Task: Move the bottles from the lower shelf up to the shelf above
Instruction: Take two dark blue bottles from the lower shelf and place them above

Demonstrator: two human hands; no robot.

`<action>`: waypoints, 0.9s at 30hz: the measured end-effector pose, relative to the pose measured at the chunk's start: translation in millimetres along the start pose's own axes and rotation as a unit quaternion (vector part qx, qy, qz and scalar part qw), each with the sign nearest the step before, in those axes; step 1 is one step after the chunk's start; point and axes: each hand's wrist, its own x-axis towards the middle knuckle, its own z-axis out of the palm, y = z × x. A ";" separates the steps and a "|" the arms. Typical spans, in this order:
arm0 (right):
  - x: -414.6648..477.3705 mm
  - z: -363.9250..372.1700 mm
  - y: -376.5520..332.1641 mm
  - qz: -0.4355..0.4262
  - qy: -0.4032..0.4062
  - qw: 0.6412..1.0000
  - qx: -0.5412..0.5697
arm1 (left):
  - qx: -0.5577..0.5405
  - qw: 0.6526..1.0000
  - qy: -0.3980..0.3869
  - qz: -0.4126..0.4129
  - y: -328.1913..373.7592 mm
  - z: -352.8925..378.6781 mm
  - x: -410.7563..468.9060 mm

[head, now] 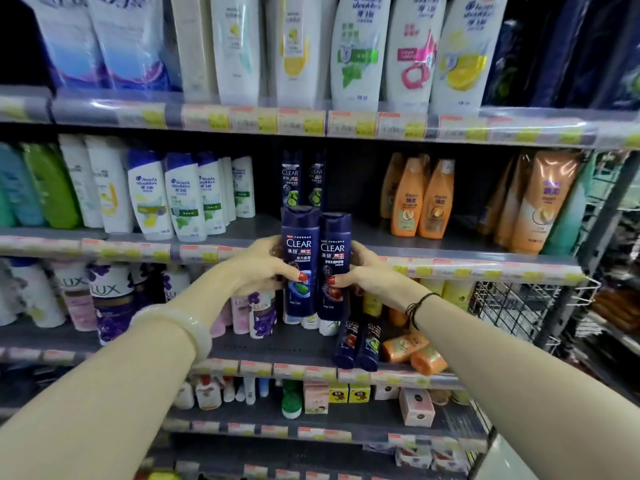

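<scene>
1. While both hands are raised in front of the shelves, each grips one dark blue bottle: left hand (263, 268) is wrapped round the left bottle (300, 261), right hand (360, 271) round the right bottle (334, 268). Head view, the only one.
2. Bottles are upright, side by side, touching or nearly so. My read: paired that way so both go up in one move and land standing.
3. Grip is at mid-body, thumbs across the front labels, caps clear. That leaves the bases free to set down.
4. Position: in the air, level with the front edge of the middle shelf (467, 268), in front of the empty gap between the white bottles (180, 195) and the orange bottles (420, 199). Two more dark bottles (301, 178) stand at the back of that gap, so that looks like the target.
5. Lower shelf (277, 344): two small dark bottles (360, 344) remain near its front edge, beside tipped orange ones (412, 351). Task looks partway done.
6. Look: deep blue plastic, flip caps, white "CLEAR" lettering; left label has green at the bottom, right has red.
</scene>
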 end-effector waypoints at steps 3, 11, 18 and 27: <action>4.3 -5.3 -19.4 -0.026 0.005 0.999 -0.020 | 0.025 0.999 0.008 0.021 19.4 -5.9 4.7; 31.7 -21.9 -61.9 -0.082 0.031 0.995 -0.043 | 0.024 0.996 0.056 0.068 59.3 -24.8 33.5; 65.5 -21.9 -70.6 -0.099 0.058 0.993 -0.042 | 0.044 0.992 0.089 0.080 63.0 -40.4 60.8; 96.1 -27.3 -61.5 -0.077 0.074 0.993 -0.055 | 0.039 0.992 0.099 0.071 55.1 -49.5 100.4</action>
